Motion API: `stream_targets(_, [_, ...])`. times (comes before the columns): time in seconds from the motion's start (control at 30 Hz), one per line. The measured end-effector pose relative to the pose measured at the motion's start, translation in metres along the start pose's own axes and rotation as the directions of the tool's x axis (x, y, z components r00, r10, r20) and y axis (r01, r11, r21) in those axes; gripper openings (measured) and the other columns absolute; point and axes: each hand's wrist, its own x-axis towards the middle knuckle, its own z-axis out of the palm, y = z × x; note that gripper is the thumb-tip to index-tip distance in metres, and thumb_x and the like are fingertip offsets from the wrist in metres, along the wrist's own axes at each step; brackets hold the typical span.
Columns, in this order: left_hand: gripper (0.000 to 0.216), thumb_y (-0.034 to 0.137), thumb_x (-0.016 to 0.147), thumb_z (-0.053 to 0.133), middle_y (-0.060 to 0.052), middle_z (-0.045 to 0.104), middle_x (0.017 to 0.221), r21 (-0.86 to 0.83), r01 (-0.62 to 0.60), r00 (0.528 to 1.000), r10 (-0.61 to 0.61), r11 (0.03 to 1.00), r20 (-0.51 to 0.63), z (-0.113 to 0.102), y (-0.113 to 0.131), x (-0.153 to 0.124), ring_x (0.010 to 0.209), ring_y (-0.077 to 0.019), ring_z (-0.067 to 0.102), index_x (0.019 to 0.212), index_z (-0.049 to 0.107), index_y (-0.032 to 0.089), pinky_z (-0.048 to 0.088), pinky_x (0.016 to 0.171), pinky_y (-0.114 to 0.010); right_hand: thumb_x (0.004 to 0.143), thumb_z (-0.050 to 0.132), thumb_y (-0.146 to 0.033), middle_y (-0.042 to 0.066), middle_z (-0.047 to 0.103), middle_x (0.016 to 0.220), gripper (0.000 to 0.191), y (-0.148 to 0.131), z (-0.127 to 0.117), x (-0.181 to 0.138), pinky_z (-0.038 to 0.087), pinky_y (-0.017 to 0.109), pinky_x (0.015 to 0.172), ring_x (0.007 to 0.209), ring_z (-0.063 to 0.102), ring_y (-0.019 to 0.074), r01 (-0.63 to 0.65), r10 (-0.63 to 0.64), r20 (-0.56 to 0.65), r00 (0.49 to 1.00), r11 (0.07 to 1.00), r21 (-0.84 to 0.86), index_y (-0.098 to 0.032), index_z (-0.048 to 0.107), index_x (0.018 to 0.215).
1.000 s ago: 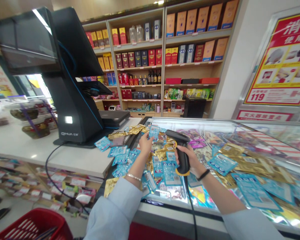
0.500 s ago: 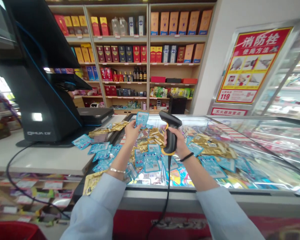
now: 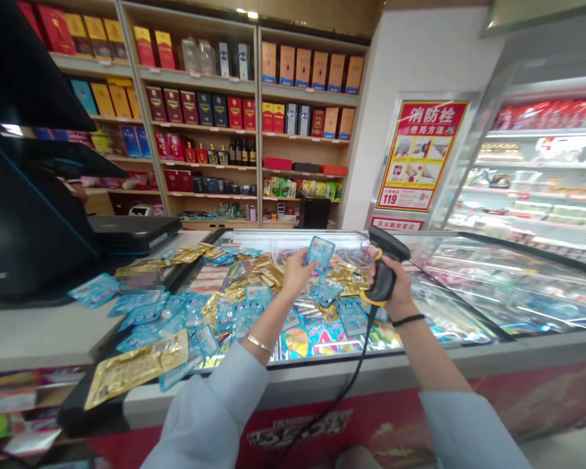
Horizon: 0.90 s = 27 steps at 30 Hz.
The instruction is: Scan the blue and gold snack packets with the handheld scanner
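The left hand has its fingers clamped on a blue packet, raised above the glass-topped display freezer. The right hand's fingers wrap the grip of a black-and-yellow barcode scanner, near the packet but apart from it. Loose blue packets and gold packets lie strewn over the glass and the adjoining white surface.

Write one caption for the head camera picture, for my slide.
Left hand holds a blue packet, right hand a barcode scanner, over a glass-topped case strewn with blue and gold packets.
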Motion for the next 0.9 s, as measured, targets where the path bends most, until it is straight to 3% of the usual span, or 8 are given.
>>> stream_targets(0.17, [0.048,0.015,0.075,0.071,-0.01,0.072,0.111,0.107,0.081,0.995,-0.086,0.991,0.049,0.059,-0.014,-0.008,0.1,-0.0224,0.068,0.122,0.06,0.016,0.053,0.091,-0.036,0.062,0.073,-0.044,-0.003,0.056,0.052,0.029,0.006,-0.063,-0.008,0.044,0.024,0.035,0.038,0.052,0.012,-0.025,0.022,-0.148,0.989,1.0,-0.015,-0.022,0.055,0.07])
stream_targets(0.27, [0.051,0.019,0.084,0.063,-0.016,0.067,0.123,0.362,0.033,0.992,-0.074,0.931,0.099,0.083,-0.015,-0.017,0.116,-0.0267,0.061,0.133,0.053,0.015,0.047,0.101,-0.043,0.061,0.074,-0.042,-0.004,0.056,0.051,0.028,0.014,-0.091,-0.013,0.044,0.023,0.035,0.038,0.051,0.012,-0.046,0.052,-0.23,0.972,0.998,0.031,-0.022,0.057,0.072])
stream_targets(0.33, [0.047,0.023,0.089,0.056,-0.018,0.059,0.134,0.559,-0.044,0.993,-0.024,0.828,0.113,0.095,-0.016,-0.024,0.13,-0.0327,0.05,0.136,0.053,0.017,0.037,0.109,-0.054,0.06,0.075,-0.04,-0.004,0.057,0.051,0.029,0.019,-0.103,-0.014,0.044,0.023,0.035,0.039,0.051,0.0117,-0.064,0.084,-0.28,0.956,0.995,0.078,-0.022,0.059,0.075])
stream_targets(0.4, [0.045,0.03,0.093,0.047,-0.018,0.052,0.142,0.683,-0.072,0.993,-0.015,0.727,0.121,0.104,-0.017,-0.03,0.137,-0.038,0.04,0.136,0.054,0.02,0.028,0.111,-0.063,0.06,0.075,-0.039,-0.005,0.057,0.05,0.028,0.023,-0.11,-0.014,0.044,0.022,0.035,0.039,0.051,0.0115,-0.085,0.114,-0.311,0.944,0.991,0.105,-0.022,0.059,0.075])
stream_targets(0.47, [0.047,0.035,0.096,0.04,-0.019,0.048,0.146,0.725,-0.072,0.988,-0.049,0.685,0.146,0.11,-0.02,-0.034,0.136,-0.0398,0.04,0.139,0.052,0.021,0.027,0.109,-0.066,0.06,0.076,-0.039,-0.004,0.058,0.05,0.029,0.026,-0.113,-0.013,0.044,0.022,0.035,0.039,0.051,0.0114,-0.104,0.134,-0.318,0.939,0.989,0.108,-0.021,0.06,0.075])
stream_targets(0.9, [0.052,0.035,0.099,0.028,-0.015,0.045,0.15,0.783,-0.074,0.981,-0.097,0.618,0.169,0.12,-0.015,-0.039,0.136,-0.0341,0.044,0.145,0.046,0.02,0.032,0.112,-0.055,0.059,0.076,-0.036,-0.003,0.058,0.05,0.028,0.028,-0.115,-0.012,0.044,0.02,0.036,0.039,0.052,0.0107,-0.125,0.162,-0.338,0.927,0.984,0.127,-0.019,0.061,0.075])
